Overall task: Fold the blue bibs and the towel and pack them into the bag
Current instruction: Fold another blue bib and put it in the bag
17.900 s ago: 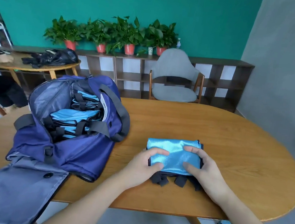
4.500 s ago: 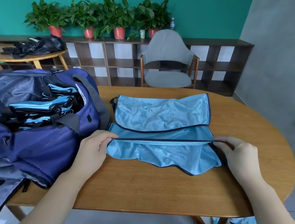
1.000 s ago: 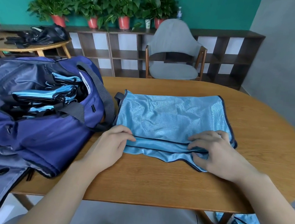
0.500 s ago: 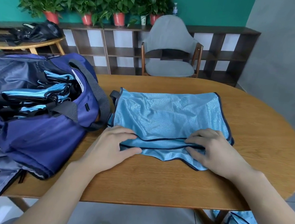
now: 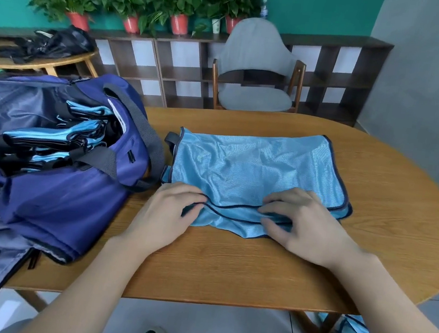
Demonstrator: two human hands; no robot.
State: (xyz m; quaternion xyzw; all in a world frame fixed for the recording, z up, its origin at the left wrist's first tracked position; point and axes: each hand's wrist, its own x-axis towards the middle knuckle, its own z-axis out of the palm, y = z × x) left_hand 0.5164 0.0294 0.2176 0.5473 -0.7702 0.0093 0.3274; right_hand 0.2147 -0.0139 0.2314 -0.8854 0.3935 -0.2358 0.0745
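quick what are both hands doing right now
Left hand: pinching the blue bib's near edge.
Right hand: gripping the same edge.

bright, even light — soft shadows, wide-angle edge bending.
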